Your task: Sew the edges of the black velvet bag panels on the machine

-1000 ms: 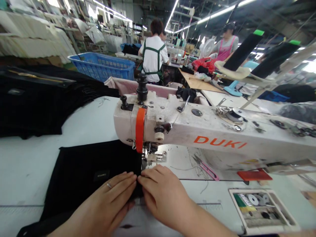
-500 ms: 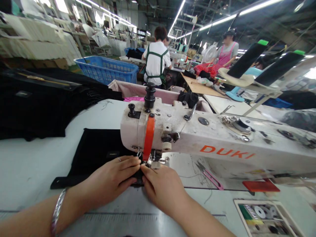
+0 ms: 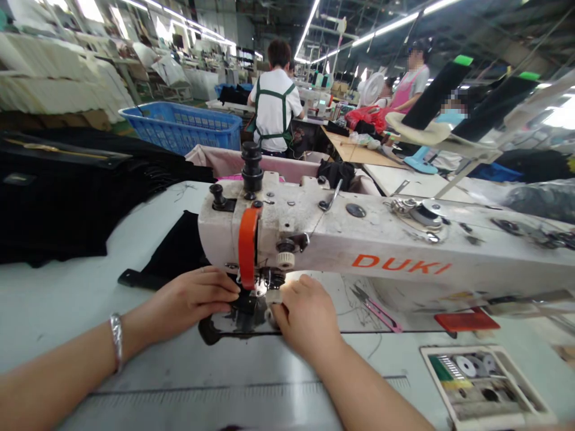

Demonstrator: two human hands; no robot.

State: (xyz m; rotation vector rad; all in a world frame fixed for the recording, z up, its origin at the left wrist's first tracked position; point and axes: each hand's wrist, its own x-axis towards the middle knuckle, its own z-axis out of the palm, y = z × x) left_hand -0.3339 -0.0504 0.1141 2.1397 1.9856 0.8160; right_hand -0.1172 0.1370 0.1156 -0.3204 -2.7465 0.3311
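- Black cloth (image 3: 173, 257) has slid farther under the sewing machine (image 3: 386, 227).
- My left hand (image 3: 191, 299), fingers together, presses down to steady it.
- My right hand (image 3: 309, 311) curls nearby; whether either pinches, I can't tell.

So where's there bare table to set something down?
Bare tabletop: left, between black pile and left forearm; nearer, between the forearms, by the ruler marks. Crowded: around the orange guard, with left hand, right hand and black cloth; farther right, snips and parts tray.

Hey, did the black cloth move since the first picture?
Yes. Judged against the sewing machine, the black cloth has slid forward, away from the camera.
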